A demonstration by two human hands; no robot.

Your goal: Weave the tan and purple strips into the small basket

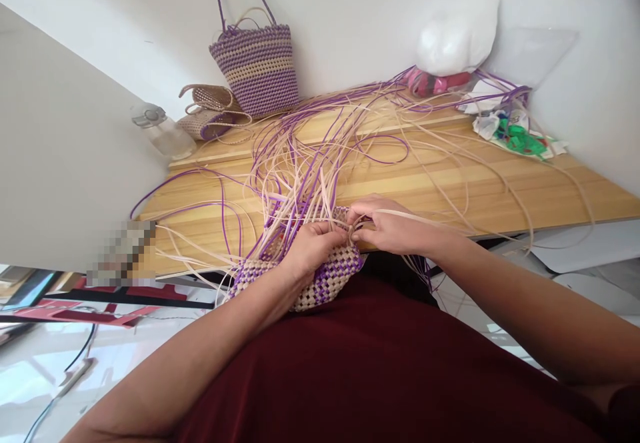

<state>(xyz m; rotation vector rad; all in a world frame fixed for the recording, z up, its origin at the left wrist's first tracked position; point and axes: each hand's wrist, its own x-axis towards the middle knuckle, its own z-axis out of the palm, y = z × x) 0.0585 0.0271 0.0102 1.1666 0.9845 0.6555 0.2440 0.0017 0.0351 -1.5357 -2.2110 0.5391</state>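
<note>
A partly woven purple and beige basket (337, 273) rests against my body at the table's front edge. Many long loose weaving strips (300, 170) fan out from its top across the table. My left hand (317, 246) lies over the basket's near side, its thumb and fingers closed on the rim near the right corner. Close beside it, my right hand (385, 226) pinches a beige strip at that same corner. The strip runs back over the right wrist. Which strand each fingertip grips is partly hidden.
A finished purple and beige bag (260, 70) stands against the wall, with a smaller woven piece (210, 120) and a clear bottle (165, 133) to its left. At the back right of the wooden table (525, 190) are a white plastic bag (457, 40) and green-printed packaging (523, 138).
</note>
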